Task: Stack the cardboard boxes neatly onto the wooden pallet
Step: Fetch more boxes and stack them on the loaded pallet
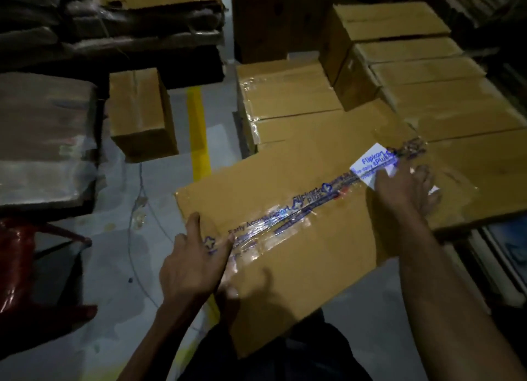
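A large cardboard box point(308, 252) sealed with clear tape printed in blue lies tilted in front of me. Its far end overlaps the layer of stacked boxes point(288, 95) on the right. My left hand point(196, 261) holds its near left edge, thumb under the side and fingers lying on top. My right hand point(405, 186) rests on the box's top near the far right, fingers spread over the tape and a white label. The pallet itself is hidden under the boxes.
A single small box point(142, 115) stands on the grey floor to the left of a yellow floor line point(199, 132). Wrapped dark stacks point(42, 141) fill the left side. A red plastic object point(17, 261) sits at the lower left. Taller boxes point(379, 32) rise at the back right.
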Demonstrator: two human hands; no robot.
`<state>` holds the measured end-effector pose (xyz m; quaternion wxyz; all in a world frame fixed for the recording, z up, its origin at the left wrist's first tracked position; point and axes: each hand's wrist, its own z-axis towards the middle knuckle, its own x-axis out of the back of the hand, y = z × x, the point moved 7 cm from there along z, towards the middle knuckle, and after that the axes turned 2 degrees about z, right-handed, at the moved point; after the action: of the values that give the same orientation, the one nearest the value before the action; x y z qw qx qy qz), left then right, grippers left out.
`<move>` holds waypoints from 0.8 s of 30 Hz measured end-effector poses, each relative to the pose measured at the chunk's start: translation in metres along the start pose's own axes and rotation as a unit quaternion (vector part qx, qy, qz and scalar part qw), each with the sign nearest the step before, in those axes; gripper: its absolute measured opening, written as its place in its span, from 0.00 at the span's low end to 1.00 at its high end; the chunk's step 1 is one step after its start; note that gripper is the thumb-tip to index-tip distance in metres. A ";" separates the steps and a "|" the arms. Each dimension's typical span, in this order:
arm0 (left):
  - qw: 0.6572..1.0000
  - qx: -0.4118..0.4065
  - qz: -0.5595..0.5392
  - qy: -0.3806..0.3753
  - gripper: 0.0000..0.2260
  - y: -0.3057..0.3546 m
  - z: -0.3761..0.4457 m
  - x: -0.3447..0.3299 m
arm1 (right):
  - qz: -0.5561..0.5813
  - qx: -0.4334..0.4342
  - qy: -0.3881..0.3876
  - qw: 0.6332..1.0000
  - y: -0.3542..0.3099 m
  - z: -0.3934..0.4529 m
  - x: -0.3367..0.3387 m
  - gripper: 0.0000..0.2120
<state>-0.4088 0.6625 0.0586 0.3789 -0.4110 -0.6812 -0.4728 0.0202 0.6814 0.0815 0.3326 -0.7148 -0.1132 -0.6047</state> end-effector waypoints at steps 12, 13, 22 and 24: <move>0.969 -0.193 0.141 0.059 0.23 0.004 0.039 0.034 | 0.113 -0.146 0.011 0.983 0.032 -0.133 -0.020 0.39; 0.963 -0.201 0.164 0.073 0.22 0.011 0.044 0.038 | 0.119 -0.148 0.014 0.982 0.033 -0.133 -0.019 0.40; 0.934 -0.318 0.161 -0.012 0.30 0.117 0.107 0.006 | 0.153 -0.137 0.006 0.979 0.036 -0.135 -0.018 0.41; 0.941 -0.306 0.133 -0.048 0.31 0.132 0.120 -0.003 | 0.156 -0.137 0.008 0.978 0.036 -0.132 -0.018 0.41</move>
<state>-0.3018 0.8049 0.0673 0.2608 -0.6161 -0.4602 -0.5836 -0.0680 0.5777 0.0587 0.3221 -0.7578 0.0863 -0.5608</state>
